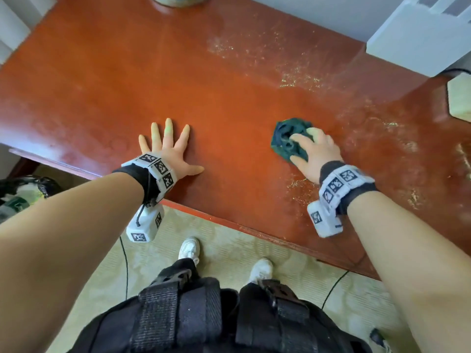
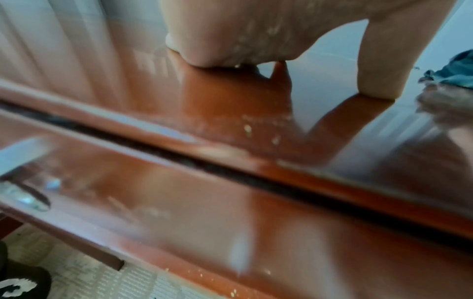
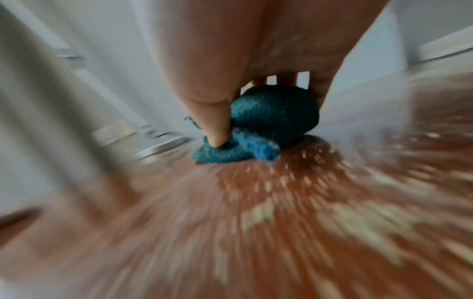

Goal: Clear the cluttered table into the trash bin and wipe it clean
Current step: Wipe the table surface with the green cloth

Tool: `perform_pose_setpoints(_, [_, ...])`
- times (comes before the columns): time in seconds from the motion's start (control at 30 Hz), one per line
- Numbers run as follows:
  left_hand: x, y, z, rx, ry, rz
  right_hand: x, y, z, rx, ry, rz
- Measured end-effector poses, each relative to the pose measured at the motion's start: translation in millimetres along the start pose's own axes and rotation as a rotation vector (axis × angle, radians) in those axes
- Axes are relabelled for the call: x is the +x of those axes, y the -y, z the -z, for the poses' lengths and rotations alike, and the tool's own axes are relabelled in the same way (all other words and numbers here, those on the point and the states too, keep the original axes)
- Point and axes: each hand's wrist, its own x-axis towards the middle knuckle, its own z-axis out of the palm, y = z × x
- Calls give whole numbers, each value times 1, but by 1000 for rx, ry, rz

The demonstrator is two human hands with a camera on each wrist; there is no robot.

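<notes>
My right hand (image 1: 309, 149) grips a bunched dark teal cloth (image 1: 288, 138) and presses it on the red-brown table (image 1: 127, 80), right of centre. In the right wrist view my thumb and fingers curl round the cloth (image 3: 271, 123); that view is streaked with motion blur. My left hand (image 1: 170, 146) lies flat on the table with fingers spread, palm down, near the front edge. In the left wrist view the palm (image 2: 230, 40) rests on the glossy table and the cloth (image 2: 453, 70) shows at the right edge. Pale crumbs (image 1: 298, 80) are scattered over the right half.
A white box (image 1: 420, 39) stands at the table's back right and a pale object (image 1: 460, 98) at the right edge. A metal dish rim (image 1: 178, 0) shows at the back. A black-lined bin (image 1: 23, 192) holding rubbish stands on the floor at left.
</notes>
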Motion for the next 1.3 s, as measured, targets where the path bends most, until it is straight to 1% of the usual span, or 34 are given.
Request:
perform_pose_setpoints(0.1, [-16,-12,-19,-31,-71,30,-60,5,-16,-54,166,445])
perform_pose_setpoints(0.13, [-21,-18,-26,-37,-100,46,-78,3,-19,-50,241,554])
perform_pose_setpoints(0.17, [-24,-22,-32,-42,-127,67,-90,-3,-19,-30,330,629])
perform_pose_setpoints(0.2, [-28,-26,-36,-47,-145,91,-96,-10,-17,7,424,662])
perform_pose_setpoints(0.23, [-30,-30,-40,-55,-153,114,-97,-16,-12,65,502,654])
perform_pose_setpoints(0.27, [-32,-32,-43,-66,-154,135,-94,-22,-6,138,534,620])
perform_pose_setpoints(0.3, [-34,-35,-45,-79,-155,153,-86,-28,-1,199,508,565])
perform_pose_setpoints(0.37, [-36,-39,-49,-95,-166,178,-60,-38,9,203,346,402])
perform_pose_setpoints(0.43, [-38,-41,-51,-101,-176,192,-37,-44,18,135,115,161])
perform_pose_setpoints(0.47, [-38,-42,-51,-101,-179,197,-30,-44,21,164,1,51])
perform_pose_setpoints(0.5, [-38,-42,-51,-101,-182,202,-26,-41,22,236,-66,-9])
perform_pose_setpoints(0.53, [-38,-42,-51,-100,-184,207,-24,-37,21,312,-79,-10])
perform_pose_setpoints(0.57, [-38,-42,-50,-99,-184,210,-24,-31,17,328,-36,25])
perform_pose_setpoints(0.6, [-39,-42,-49,-99,-177,210,-26,-25,10,258,41,67])
perform_pose_setpoints(0.63, [-39,-42,-48,-102,-168,208,-26,-22,3,130,113,97])
perform_pose_setpoints(0.67, [-39,-42,-47,-106,-156,207,-25,-21,-3,-11,154,108])
perform_pose_setpoints(0.7, [-39,-41,-46,-109,-142,206,-22,-21,-7,-116,161,100])
perform_pose_setpoints(0.73, [-39,-40,-45,-111,-127,204,-19,-21,-8,-163,146,81])
perform_pose_setpoints(0.77, [-39,-40,-43,-110,-109,201,-17,-21,-7,-153,127,66])
perform_pose_setpoints(0.8, [-39,-39,-41,-106,-90,195,-14,-22,-7,-91,115,54])
perform_pose_setpoints(0.87, [-37,-36,-37,-87,-43,174,-6,-20,2,108,72,31])
perform_pose_setpoints(0.93, [-36,-33,-33,-66,10,149,9,-16,21,276,-82,-18])
perform_pose_setpoints(0.97, [-36,-31,-31,-61,29,139,21,-13,29,309,-152,-43])
perform_pose_setpoints(1.0, [-35,-30,-30,-59,42,130,35,-9,36,309,-166,-61])
perform_pose_setpoints(1.03, [-35,-30,-30,-58,52,122,50,-5,39,287,-120,-69])
perform_pose_setpoints(1.1, [-34,-28,-30,-67,68,109,79,9,32,177,42,-62])
perform_pose_setpoints(1.13, [-34,-28,-29,-70,74,103,90,17,27,115,93,-54])
perform_pose_setpoints(1.2, [-33,-27,-28,-72,84,85,98,34,22,25,120,-9])
perform_pose_setpoints(1.23, [-32,-26,-27,-73,89,74,94,42,21,4,125,61])
perform_pose_setpoints(1.3, [-31,-26,-26,-69,97,61,77,59,17,-28,147,278])
